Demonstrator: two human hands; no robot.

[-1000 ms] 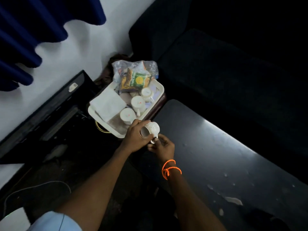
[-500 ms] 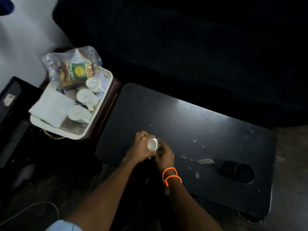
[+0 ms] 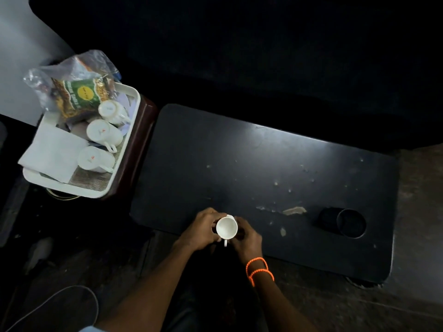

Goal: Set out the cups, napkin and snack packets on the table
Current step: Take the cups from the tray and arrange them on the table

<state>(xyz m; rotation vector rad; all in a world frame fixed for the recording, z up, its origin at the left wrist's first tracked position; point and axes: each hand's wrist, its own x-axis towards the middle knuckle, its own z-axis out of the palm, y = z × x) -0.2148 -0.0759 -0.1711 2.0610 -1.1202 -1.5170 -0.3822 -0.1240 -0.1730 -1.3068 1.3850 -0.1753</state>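
Observation:
A white cup (image 3: pixel 226 227) stands mouth up at the near edge of the black table (image 3: pixel 263 168), its handle pointing toward me. My left hand (image 3: pixel 202 230) wraps its left side and my right hand (image 3: pixel 247 238), with an orange bracelet at the wrist, holds its right side. To the left, a white tray (image 3: pixel 129 130) holds three more white cups (image 3: pixel 103 133) turned upside down, a folded white napkin (image 3: pixel 51 153), and snack packets (image 3: pixel 79 92) in a clear plastic bag at its far end.
The tray rests on a dark brown stand (image 3: pixel 139 144) beside the table's left end. A black round container (image 3: pixel 345 222) lies on its side at the table's near right. A dark sofa (image 3: pixel 263 56) runs behind the table. A grey cable (image 3: pixel 60 300) loops on the floor.
Both hands carried the cup from beside the tray to the table's near edge and turned it mouth up. The view swung right, away from the tray.

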